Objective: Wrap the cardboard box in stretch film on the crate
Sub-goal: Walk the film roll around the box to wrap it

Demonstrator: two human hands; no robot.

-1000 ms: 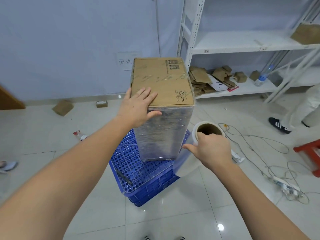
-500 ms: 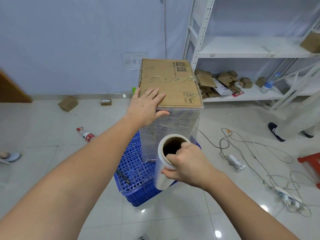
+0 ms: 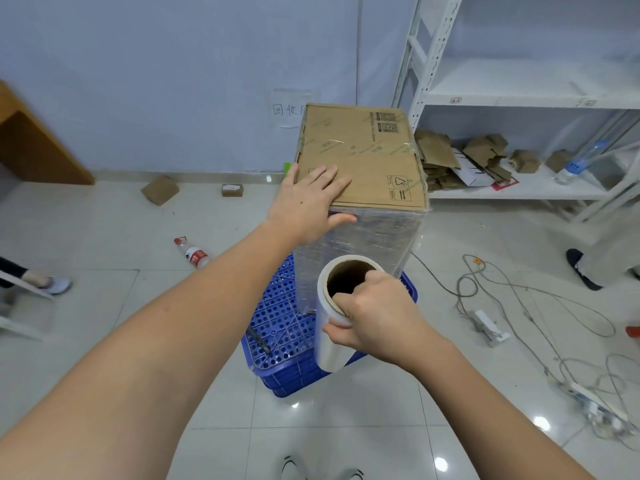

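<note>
Since a second ago my right hand (image 3: 375, 318) has carried the film roll (image 3: 332, 318) from the box's (image 3: 362, 157) 3 o'clock side to its near face; fingers hooked in the core, gripping. My left hand (image 3: 308, 202) lies flat on top. Behind the roll the crate (image 3: 277, 327) is partly hidden. Cables (image 3: 540, 306) at 3 o'clock, a bottle (image 3: 192, 252) at 9.

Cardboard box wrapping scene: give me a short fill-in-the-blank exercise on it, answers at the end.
1. The cardboard box stands on a crate coloured ____.
2. The left hand presses flat on the box's ____.
3. The right hand grips the ____ roll.

Answers: blue; top; stretch film
</note>
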